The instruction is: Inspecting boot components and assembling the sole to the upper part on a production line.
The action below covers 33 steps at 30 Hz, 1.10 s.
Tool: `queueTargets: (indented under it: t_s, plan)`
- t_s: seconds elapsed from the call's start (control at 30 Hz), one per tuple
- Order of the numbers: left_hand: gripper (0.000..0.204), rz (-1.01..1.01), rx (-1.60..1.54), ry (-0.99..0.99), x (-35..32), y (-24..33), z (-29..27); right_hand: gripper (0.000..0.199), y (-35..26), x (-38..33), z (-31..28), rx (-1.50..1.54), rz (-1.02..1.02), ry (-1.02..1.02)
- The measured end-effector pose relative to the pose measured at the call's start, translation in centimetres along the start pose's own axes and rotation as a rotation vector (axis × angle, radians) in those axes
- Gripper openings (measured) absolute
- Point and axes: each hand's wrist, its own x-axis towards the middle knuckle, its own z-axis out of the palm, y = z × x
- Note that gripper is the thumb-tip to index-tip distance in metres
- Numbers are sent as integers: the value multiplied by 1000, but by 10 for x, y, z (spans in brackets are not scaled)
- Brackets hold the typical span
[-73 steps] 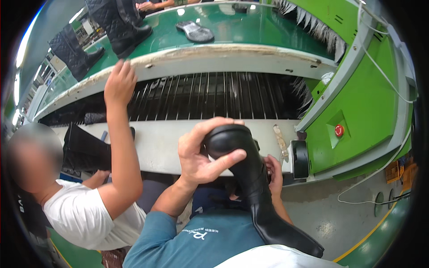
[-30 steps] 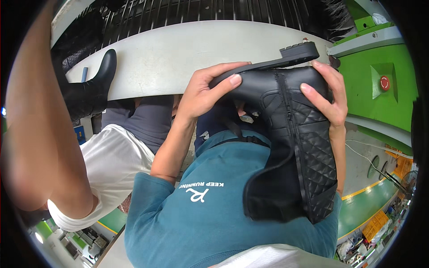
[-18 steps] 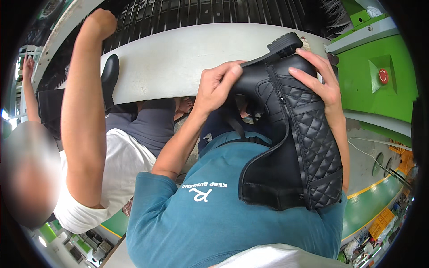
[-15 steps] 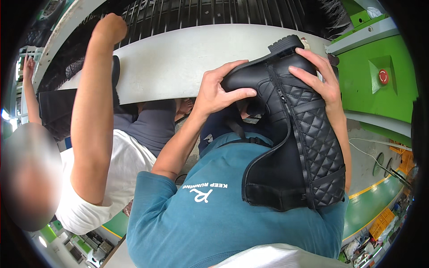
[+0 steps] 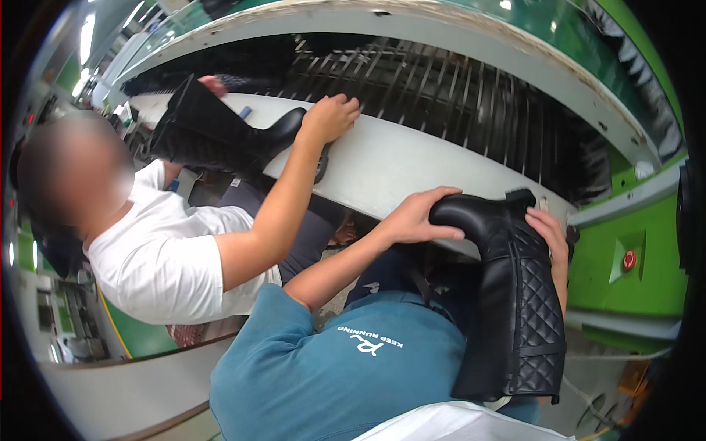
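Observation:
I hold a tall black boot [image 5: 494,316] with a quilted panel, straps and a long side zip. Its foot points away from me, and its shaft hangs down against my teal shirt. My left hand [image 5: 421,218] is closed round the toe, thumb below and fingers above. My right hand [image 5: 553,237] grips the heel and ankle side, partly hidden behind the boot. The boot's foot is over the near edge of a white ledge [image 5: 382,169].
At my left, a co-worker in a white shirt [image 5: 184,250] has another tall black boot [image 5: 213,132] in front of them. Beyond the ledge runs a bed of metal rods [image 5: 441,103]. A green machine housing with a red button [image 5: 629,259] stands at the right.
The view has swung left and up, bringing in the co-worker and their boot. My boot now sits lower in view, its shaft looking narrower and straighter. Both hands keep their hold.

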Motion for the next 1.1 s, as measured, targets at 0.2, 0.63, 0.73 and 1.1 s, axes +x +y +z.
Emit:
queueTargets:
  t_s: [0.2, 0.63, 0.73, 1.1]
  plan:
    - [87, -122, -288, -30, -33, 2, 1, 50, 32, -22, -1, 174, 83, -28]
    - [80, -259, -724, -30, -85, -4, -5, 55, 54, -80, 50, 453, 427, 43]
    - [83, -247, -861, -160, -103, 4, -25, 32, 32, -70, 53, 441, 658, 90]
    - [60, -74, -262, 41, -74, 13, -18, 56, 17, 3, 28, 780, 997, 99]
